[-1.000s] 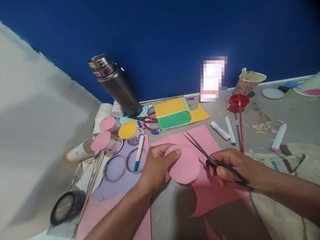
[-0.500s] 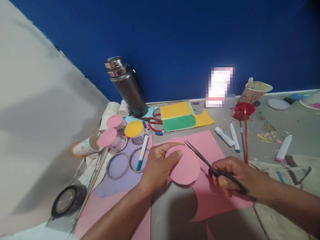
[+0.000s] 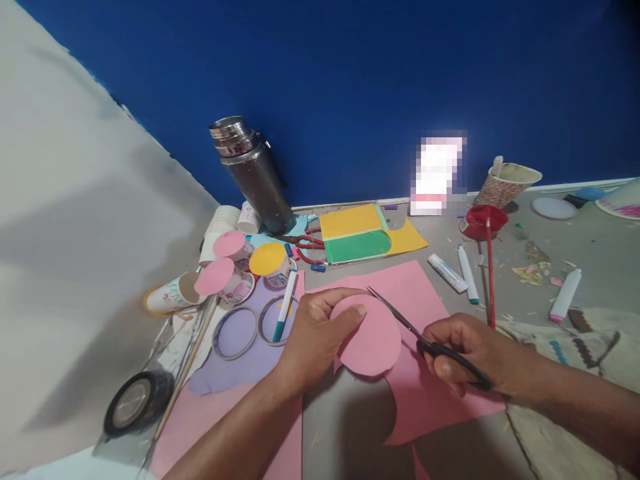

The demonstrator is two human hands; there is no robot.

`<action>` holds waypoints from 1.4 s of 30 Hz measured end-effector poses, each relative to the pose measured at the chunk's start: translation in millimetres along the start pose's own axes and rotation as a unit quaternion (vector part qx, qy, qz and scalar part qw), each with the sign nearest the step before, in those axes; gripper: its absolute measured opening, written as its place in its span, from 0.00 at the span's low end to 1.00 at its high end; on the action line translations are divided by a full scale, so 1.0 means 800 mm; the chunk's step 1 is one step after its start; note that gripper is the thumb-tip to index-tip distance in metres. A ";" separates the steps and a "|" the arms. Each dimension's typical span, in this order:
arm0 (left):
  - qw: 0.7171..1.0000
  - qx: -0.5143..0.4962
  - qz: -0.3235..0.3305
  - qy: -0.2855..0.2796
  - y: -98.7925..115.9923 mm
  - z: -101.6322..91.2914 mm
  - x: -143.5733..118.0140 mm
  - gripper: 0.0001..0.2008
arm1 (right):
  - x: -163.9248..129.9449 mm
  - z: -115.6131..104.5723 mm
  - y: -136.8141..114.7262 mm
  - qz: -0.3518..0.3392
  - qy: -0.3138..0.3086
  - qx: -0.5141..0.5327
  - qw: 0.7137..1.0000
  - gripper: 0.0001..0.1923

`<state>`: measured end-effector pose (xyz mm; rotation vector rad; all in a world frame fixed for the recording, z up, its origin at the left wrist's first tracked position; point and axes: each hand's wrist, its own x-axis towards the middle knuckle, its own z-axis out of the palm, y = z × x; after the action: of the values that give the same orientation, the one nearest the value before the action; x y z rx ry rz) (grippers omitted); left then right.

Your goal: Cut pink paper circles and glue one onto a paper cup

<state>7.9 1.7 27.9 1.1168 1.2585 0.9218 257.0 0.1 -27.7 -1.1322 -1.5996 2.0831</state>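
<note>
Between the thumb and fingers of my left hand (image 3: 317,337) is a round pink paper disc (image 3: 373,340), held by its left side. My right hand (image 3: 465,350) grips black-handled scissors (image 3: 400,319), their thin blades pointing up and left along the disc's upper right edge. The blades look nearly closed. Beneath both hands lies a pink paper sheet (image 3: 425,400) with a curved cut-out in its lower left side. To the left, two paper cups are topped with pink discs (image 3: 215,277), and another has a yellow disc (image 3: 269,258).
A dark steel flask (image 3: 253,173) stands at the back left. Two tape rings (image 3: 235,333) and a marker (image 3: 285,307) rest on purple paper. Red-handled scissors (image 3: 307,241) lie near yellow and green paper (image 3: 357,245). A red cup with a brush (image 3: 484,223) stands at right.
The scissors' tips have shifted slightly left along the disc's upper edge, and the blades look more closed. The disc has tilted a little and sits slightly lower.
</note>
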 end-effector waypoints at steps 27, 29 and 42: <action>0.999 0.041 -0.012 0.008 0.008 -0.004 -0.003 0.10 | 0.000 0.004 -0.008 0.016 0.010 0.008 1.000 0.31; 0.999 0.035 -0.016 0.005 0.009 -0.004 -0.003 0.10 | 0.000 0.005 -0.009 0.017 0.013 0.018 1.000 0.30; 0.999 0.025 -0.028 -0.015 0.014 -0.007 -0.003 0.11 | 0.001 0.006 -0.012 0.035 0.011 0.020 0.999 0.29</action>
<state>2.4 2.7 39.2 1.1257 1.2877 0.8316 250.7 0.9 -19.4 -1.2096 -1.5213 2.1301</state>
